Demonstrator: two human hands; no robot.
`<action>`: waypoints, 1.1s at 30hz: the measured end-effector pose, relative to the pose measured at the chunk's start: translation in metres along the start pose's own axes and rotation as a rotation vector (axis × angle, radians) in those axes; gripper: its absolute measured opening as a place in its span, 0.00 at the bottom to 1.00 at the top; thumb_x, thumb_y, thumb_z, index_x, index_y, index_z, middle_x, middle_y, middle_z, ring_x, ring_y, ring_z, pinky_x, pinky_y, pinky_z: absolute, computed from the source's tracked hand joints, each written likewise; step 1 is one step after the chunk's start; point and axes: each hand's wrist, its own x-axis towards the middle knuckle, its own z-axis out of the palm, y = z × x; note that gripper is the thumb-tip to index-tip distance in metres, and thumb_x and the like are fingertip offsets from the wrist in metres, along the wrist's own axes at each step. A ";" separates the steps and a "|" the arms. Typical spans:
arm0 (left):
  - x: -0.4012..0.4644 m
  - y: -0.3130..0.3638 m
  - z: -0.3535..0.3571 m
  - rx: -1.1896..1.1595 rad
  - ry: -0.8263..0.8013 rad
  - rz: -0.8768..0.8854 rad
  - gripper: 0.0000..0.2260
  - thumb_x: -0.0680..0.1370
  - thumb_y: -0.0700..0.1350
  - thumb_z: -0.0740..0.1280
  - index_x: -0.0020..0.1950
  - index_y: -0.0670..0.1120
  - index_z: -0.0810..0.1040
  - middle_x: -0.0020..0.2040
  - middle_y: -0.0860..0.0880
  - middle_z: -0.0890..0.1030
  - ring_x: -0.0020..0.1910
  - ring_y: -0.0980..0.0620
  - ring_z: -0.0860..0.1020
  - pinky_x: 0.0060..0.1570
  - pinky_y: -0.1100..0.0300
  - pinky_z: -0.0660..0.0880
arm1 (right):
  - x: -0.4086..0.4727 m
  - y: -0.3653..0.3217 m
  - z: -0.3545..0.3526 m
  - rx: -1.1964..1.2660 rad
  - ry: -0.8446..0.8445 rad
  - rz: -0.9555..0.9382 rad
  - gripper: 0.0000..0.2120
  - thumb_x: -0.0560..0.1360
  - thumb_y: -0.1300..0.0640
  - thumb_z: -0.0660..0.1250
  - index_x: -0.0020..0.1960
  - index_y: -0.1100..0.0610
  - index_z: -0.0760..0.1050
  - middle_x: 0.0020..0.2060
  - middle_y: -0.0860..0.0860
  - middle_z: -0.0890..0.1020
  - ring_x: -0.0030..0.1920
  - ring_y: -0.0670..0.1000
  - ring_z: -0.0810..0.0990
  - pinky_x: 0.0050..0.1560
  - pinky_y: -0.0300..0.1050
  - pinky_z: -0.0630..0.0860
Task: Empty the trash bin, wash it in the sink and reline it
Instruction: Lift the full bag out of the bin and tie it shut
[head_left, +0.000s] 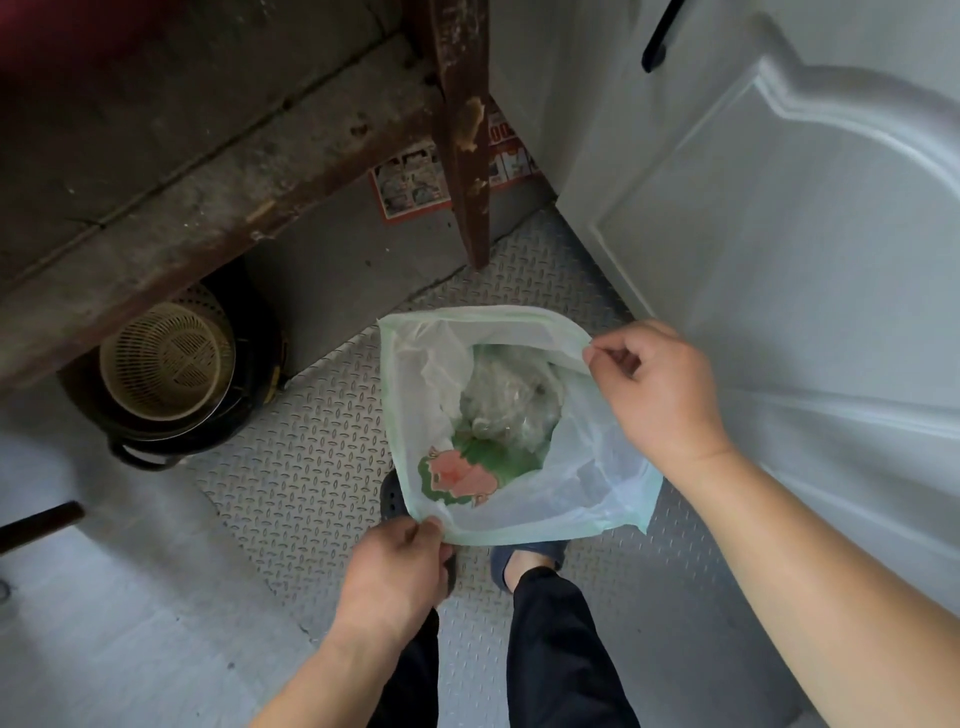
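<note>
Pale green bag (587, 483) mouth faces up; left hand (400, 566) pinches near corner, right hand (660, 389) pinches far-right rim

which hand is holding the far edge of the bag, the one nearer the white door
The right hand. It pinches the bag rim on the far side, beside the white door; the left hand grips the near corner, close to the feet.

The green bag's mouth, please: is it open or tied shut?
Open: both hands, left hand and right hand, hold the green bag spread.
</note>
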 end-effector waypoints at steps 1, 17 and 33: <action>0.000 -0.001 -0.002 0.012 0.001 -0.001 0.13 0.82 0.42 0.63 0.46 0.33 0.80 0.33 0.45 0.81 0.26 0.52 0.75 0.24 0.65 0.72 | 0.000 0.002 0.000 0.006 0.002 0.007 0.04 0.73 0.58 0.71 0.41 0.50 0.82 0.35 0.40 0.75 0.35 0.40 0.74 0.39 0.29 0.68; 0.053 0.061 0.008 -0.016 -0.424 0.085 0.23 0.78 0.65 0.63 0.50 0.47 0.85 0.46 0.48 0.87 0.35 0.53 0.82 0.34 0.59 0.77 | 0.021 0.016 0.021 0.135 -0.065 0.091 0.06 0.73 0.49 0.68 0.43 0.48 0.82 0.28 0.39 0.79 0.28 0.44 0.76 0.33 0.38 0.71; 0.238 0.059 0.014 -0.163 -0.199 0.164 0.11 0.78 0.48 0.62 0.52 0.49 0.83 0.49 0.53 0.85 0.50 0.51 0.79 0.53 0.50 0.77 | -0.127 0.165 0.097 0.073 -0.378 0.514 0.37 0.62 0.37 0.77 0.68 0.37 0.67 0.65 0.36 0.71 0.61 0.38 0.71 0.59 0.34 0.68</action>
